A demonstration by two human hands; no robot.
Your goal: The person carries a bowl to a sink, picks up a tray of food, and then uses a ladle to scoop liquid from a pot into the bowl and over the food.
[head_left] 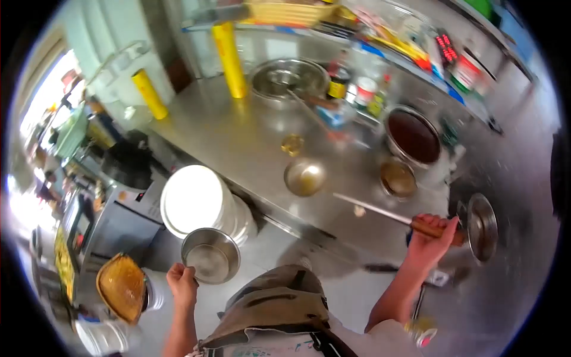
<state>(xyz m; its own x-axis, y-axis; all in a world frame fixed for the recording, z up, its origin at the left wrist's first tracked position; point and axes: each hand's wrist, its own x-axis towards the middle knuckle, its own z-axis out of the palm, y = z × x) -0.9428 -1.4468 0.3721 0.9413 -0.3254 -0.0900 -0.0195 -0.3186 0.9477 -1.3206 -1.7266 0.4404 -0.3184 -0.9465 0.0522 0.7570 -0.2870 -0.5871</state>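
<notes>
My left hand [183, 281] grips the rim of a round, deep metal bowl [211, 253], tilted so its inside shows; I see no contents clearly. My right hand [433, 233] is wrapped around the wooden handle of a ladle [375, 208]. Its thin metal shaft points left over the steel counter. The round ladle head [305, 177], with a little yellowish liquid in it, lies in line with the shaft; the join is lost in glare. Just right of the right hand is a shiny metal bowl [483, 227].
White buckets [193, 199] stand left of the counter [256, 140]. On it are a pot of dark red liquid [413, 135], a small bowl of brownish liquid [398, 179], bottles [339, 80] and a large metal basin [289, 77]. A brown-yellow container [122, 288] sits lower left.
</notes>
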